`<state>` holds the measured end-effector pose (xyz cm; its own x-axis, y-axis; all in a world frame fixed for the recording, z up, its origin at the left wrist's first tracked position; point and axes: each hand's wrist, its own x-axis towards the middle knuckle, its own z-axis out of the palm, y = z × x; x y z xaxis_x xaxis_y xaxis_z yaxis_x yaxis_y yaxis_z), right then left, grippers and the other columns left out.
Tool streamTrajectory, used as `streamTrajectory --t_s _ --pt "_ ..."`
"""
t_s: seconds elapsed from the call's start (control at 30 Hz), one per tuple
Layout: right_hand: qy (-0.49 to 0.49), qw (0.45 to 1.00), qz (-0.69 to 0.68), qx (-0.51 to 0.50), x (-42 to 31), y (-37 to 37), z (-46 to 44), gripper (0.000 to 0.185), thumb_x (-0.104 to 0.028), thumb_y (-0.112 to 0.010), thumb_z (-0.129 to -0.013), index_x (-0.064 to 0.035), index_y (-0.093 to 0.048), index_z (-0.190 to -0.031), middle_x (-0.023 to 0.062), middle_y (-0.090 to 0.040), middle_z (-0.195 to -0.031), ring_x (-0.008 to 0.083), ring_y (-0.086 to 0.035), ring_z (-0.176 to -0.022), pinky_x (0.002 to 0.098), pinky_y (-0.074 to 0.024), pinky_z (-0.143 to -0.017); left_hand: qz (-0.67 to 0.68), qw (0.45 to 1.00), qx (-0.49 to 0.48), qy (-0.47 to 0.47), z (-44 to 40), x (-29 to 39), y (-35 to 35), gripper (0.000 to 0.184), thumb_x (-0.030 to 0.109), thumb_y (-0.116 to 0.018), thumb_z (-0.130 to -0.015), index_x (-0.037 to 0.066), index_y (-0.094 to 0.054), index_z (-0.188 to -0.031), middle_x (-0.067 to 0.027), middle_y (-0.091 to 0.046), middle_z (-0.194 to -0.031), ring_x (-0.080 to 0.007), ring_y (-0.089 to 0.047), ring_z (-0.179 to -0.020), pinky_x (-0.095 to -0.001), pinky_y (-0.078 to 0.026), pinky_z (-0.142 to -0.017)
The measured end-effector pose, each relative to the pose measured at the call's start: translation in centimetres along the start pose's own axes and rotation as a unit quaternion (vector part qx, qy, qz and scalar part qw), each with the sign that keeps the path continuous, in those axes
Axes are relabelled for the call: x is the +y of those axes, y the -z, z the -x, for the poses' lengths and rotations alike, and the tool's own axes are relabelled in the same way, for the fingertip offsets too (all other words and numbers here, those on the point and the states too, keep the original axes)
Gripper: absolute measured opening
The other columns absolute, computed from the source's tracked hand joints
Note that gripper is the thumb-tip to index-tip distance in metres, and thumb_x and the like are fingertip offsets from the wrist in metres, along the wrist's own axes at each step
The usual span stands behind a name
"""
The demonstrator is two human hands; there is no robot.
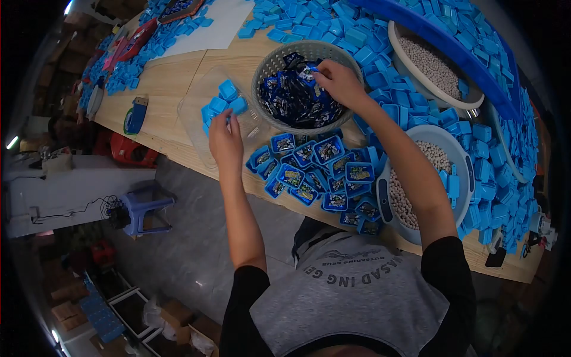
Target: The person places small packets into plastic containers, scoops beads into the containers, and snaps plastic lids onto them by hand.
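My right hand [340, 84] reaches over a grey perforated basket [259, 89] filled with small dark-blue foil packets [291, 98]. Its fingers are pinched on a shinier packet [307, 72] near the top of the heap. My left hand [226, 140] is at a clear plastic tray [196, 140], its fingertips against a few small light-blue plastic boxes [218, 105]. The fingers there look slightly apart, and nothing shows lifted in them. Below the basket, several blue boxes with packets inside [303, 154] lie piled at the table edge.
Loose blue boxes [380, 77] cover the table's far and right side. A white tub [395, 44] and a grey-blue basin [464, 178] hold pale beads. A blue tape roll [135, 116] stands at left. Below are a purple stool [146, 205] and the floor.
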<state>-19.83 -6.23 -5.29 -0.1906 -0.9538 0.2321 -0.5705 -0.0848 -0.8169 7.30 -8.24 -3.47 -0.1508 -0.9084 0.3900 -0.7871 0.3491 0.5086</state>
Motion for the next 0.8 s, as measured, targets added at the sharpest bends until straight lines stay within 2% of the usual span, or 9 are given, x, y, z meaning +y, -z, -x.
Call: streamTrajectory --t_s 0.03,0.1,0.13,0.2,0.3,0.4,0.6,0.7,0.8 --pt "-0.015 1.0 -0.016 -0.007 -0.3 0.3 0.2 0.024 -0.027 -0.056 -0.084 -0.0035 -0.057 -0.083 0.009 -0.055 -0.069 0.0199 -0.053 -0.062 0.0364 -0.0411 -0.056 -0.124 0.991 -0.02 -0.038 -1.9 -3.2 -0.9 0.025 0.018 -0.059 -0.081 0.005 -0.058 -0.102 -0.0152 -0.056 -0.101 -0.0295 -0.054 -0.095 -0.0379 -0.045 -0.079" --pt "-0.046 0.998 -0.044 -0.013 -0.8 1.1 0.3 0.026 -0.029 -0.056 -0.084 -0.0035 -0.056 -0.083 0.0076 -0.054 -0.067 0.0177 -0.052 -0.062 0.035 -0.0409 -0.055 -0.283 0.934 -0.16 0.147 -4.8 -6.4 -2.5 0.04 0.029 -0.065 -0.075 0.008 -0.054 -0.108 -0.0179 -0.05 -0.112 -0.0353 -0.049 -0.101 -0.0425 -0.043 -0.083" --pt "-0.06 0.996 -0.061 -0.025 -0.2 1.1 0.3 0.023 -0.027 -0.054 -0.086 -0.0036 -0.054 -0.083 0.0019 -0.05 -0.063 0.01 -0.049 -0.06 0.0281 -0.0397 -0.055 -0.313 0.918 -0.196 0.145 -5.4 -8.1 -3.1 0.044 0.031 -0.066 -0.073 0.008 -0.053 -0.109 -0.0185 -0.049 -0.114 -0.0363 -0.049 -0.102 -0.0435 -0.043 -0.083" --pt "-0.071 0.985 -0.15 -0.042 -0.4 1.8 0.8 0.022 -0.024 -0.054 -0.087 -0.0025 -0.053 -0.084 0.0017 -0.05 -0.064 0.01 -0.05 -0.059 0.0265 -0.0399 -0.055 -0.373 0.877 -0.269 0.138 -6.1 -9.3 -4.1 0.052 0.034 -0.069 -0.069 0.01 -0.051 -0.11 -0.0197 -0.046 -0.116 -0.0384 -0.048 -0.103 -0.0455 -0.042 -0.084" --pt "-0.056 0.975 -0.206 -0.056 -0.3 2.0 1.8 0.018 -0.017 -0.054 -0.086 -0.0004 -0.051 -0.094 0.0033 -0.054 -0.069 0.0101 -0.052 -0.06 0.0247 -0.0424 -0.056 -0.388 0.872 -0.285 0.086 -5.2 -8.5 -3.3 0.055 0.038 -0.07 -0.068 0.008 -0.051 -0.11 -0.02 -0.048 -0.114 -0.0382 -0.049 -0.103 -0.0448 -0.043 -0.084" --pt "-0.042 0.978 -0.196 -0.062 -0.3 1.9 2.0 0.028 -0.012 -0.053 -0.086 0.0004 -0.048 -0.111 0.0053 -0.059 -0.076 0.0105 -0.055 -0.066 0.0262 -0.0448 -0.06 -0.315 0.905 -0.249 0.141 -4.6 -7.7 -2.5 0.062 0.041 -0.072 -0.065 0.003 -0.05 -0.109 -0.0208 -0.049 -0.111 -0.0384 -0.05 -0.102 -0.0431 -0.044 -0.082" --pt "-0.011 0.98 -0.179 -0.091 -0.3 2.1 1.9 0.025 -0.011 -0.052 -0.086 -0.0009 -0.053 -0.108 0.0051 -0.059 -0.078 0.0106 -0.055 -0.066 0.0266 -0.0456 -0.061 -0.134 0.984 -0.073 0.097 -3.9 -7.3 -0.3 0.066 0.043 -0.073 -0.065 -0.002 -0.047 -0.106 -0.0225 -0.05 -0.107 -0.0384 -0.055 -0.091 -0.0442 -0.045 -0.075" --pt "-0.06 0.978 -0.169 -0.107 -1.4 2.7 1.9 0.023 -0.012 -0.052 -0.086 0.0013 -0.054 -0.104 0.0068 -0.06 -0.08 0.0126 -0.058 -0.072 0.0276 -0.0485 -0.065 -0.1 0.991 0.012 0.091 -3.6 -7.0 0.0 0.065 0.034 -0.074 -0.068 -0.002 -0.04 -0.111 -0.0202 -0.051 -0.104 -0.0319 -0.059 -0.081 -0.0389 -0.047 -0.067" --pt "-0.124 0.931 -0.334 -0.077 -2.6 2.2 2.2 0.021 -0.01 -0.054 -0.085 0.0026 -0.053 -0.102 0.0087 -0.06 -0.083 0.0162 -0.061 -0.079 0.0288 -0.0506 -0.07 0.239 0.962 0.05 0.123 -2.6 -3.1 1.1 0.062 0.017 -0.07 -0.075 -0.003 -0.031 -0.118 -0.0162 -0.05 -0.101 -0.0234 -0.06 -0.075 -0.0307 -0.048 -0.061"
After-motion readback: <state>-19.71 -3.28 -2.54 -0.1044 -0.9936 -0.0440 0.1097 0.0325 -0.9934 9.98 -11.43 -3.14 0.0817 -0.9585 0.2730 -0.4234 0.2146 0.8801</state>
